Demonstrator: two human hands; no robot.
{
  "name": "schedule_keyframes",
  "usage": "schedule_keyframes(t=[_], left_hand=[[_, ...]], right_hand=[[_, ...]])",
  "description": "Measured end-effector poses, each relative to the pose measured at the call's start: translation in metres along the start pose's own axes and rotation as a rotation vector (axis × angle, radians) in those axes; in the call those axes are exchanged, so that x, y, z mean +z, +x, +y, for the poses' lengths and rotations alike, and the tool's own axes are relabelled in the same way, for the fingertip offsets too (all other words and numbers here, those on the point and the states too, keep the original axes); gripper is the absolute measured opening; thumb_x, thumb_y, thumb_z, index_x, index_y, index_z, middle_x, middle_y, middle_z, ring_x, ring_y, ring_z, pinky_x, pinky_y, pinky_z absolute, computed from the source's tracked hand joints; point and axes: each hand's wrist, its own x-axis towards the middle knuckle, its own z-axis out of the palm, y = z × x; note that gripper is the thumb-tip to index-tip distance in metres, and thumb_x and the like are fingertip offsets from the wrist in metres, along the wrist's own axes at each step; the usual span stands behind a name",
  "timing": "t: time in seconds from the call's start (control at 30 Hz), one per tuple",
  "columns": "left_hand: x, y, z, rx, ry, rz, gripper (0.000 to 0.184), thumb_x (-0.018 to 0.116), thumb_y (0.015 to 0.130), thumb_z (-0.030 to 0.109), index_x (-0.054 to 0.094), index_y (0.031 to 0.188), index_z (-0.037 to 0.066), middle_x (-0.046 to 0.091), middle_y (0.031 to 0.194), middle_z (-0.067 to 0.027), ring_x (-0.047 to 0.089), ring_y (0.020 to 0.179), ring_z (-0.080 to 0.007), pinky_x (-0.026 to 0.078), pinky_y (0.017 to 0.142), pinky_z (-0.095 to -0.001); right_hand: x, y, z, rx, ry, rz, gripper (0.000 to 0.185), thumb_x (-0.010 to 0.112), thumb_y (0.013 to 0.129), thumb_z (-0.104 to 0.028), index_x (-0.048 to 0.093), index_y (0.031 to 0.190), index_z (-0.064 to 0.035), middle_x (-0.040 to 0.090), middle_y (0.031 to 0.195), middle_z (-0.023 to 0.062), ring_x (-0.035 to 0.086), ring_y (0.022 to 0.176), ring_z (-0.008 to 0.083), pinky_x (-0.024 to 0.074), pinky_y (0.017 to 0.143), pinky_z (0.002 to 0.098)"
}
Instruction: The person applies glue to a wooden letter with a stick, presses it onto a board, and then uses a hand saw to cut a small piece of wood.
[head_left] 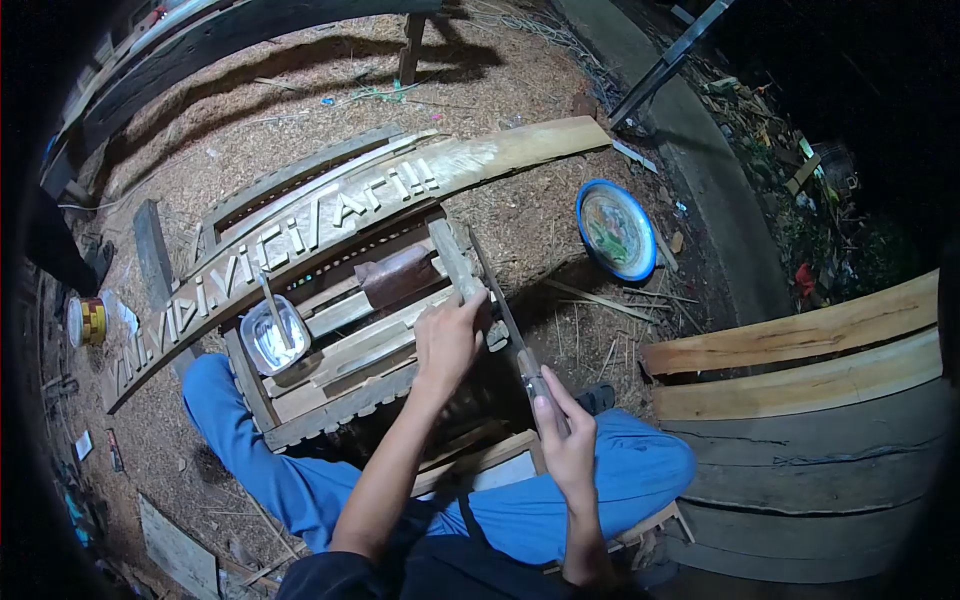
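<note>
My left hand (450,335) is closed at the right end of a slatted wooden crate (340,425). Its fingers press down near a pale wooden board end (455,255), and whatever small piece they pinch is hidden. In my right hand (568,430) is the handle of a long-bladed knife (508,320). The narrow dark blade points up and away, along the crate's right side beside my left fingers. Whether its edge has teeth is too small to tell. Across the crate's far side lies a long curved board (540,142) bearing raised pale wooden letters (290,240).
A plastic tub (275,362) of white paste with a stick in it sits on the crate's left. Beyond to the right is a blue-rimmed plate (615,230). Planks (800,385) lie at right. A yellow-banded can (88,322) and another person's foot (100,262) are at left.
</note>
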Motion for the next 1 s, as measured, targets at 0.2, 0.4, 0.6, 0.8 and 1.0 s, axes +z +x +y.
schedule_keyframes(t=[0.2,0.4,0.6,0.8,1.0], left_hand=[[-0.008,-0.001,0.001,0.042,0.005,-0.028,0.049,0.079,0.074,0.012,0.067,0.121,0.019,0.068,0.099,-0.0155,0.070,0.082,-0.0367,0.053,0.074,-0.0469],[-0.004,-0.001,0.001,0.032,0.018,0.012,0.043,0.077,0.077,0.012,0.067,0.119,0.017,0.067,0.095,-0.0138,0.069,0.082,-0.0385,0.054,0.074,-0.0493],[-0.005,-0.001,0.004,-0.013,-0.046,0.023,0.039,0.075,0.083,0.016,0.067,0.121,0.018,0.068,0.094,-0.0141,0.070,0.079,-0.0376,0.054,0.067,-0.0484],[-0.004,0.000,0.002,-0.010,-0.011,0.040,0.041,0.075,0.083,0.014,0.067,0.122,0.018,0.069,0.101,-0.0157,0.072,0.079,-0.0358,0.055,0.066,-0.0481],[-0.004,-0.001,0.001,0.024,-0.009,0.021,0.034,0.071,0.087,0.016,0.069,0.121,0.019,0.067,0.090,-0.0127,0.070,0.075,-0.0361,0.054,0.065,-0.0483]], right_hand=[[0.025,0.035,0.000,-0.010,0.073,0.001,0.043,0.061,0.106,-0.014,0.057,0.144,0.0053,0.065,0.140,0.0214,0.062,0.127,0.0201,0.0480,0.106,0.0319],[-0.003,-0.002,0.002,0.040,-0.013,-0.020,0.042,0.061,0.105,-0.011,0.058,0.143,0.0048,0.066,0.139,0.0189,0.062,0.126,0.0179,0.0473,0.106,0.0302],[0.016,0.028,0.000,0.033,0.031,0.001,0.043,0.061,0.106,-0.015,0.058,0.143,0.0057,0.067,0.138,0.0180,0.063,0.125,0.0181,0.0474,0.106,0.0303],[-0.011,0.002,-0.002,0.073,0.032,-0.034,0.042,0.061,0.106,-0.013,0.058,0.142,0.0059,0.068,0.136,0.0170,0.063,0.123,0.0172,0.0472,0.105,0.0300],[0.010,0.025,-0.003,0.020,0.066,-0.013,0.043,0.064,0.104,-0.015,0.059,0.142,0.0052,0.068,0.137,0.0165,0.063,0.123,0.0163,0.0470,0.105,0.0292]])
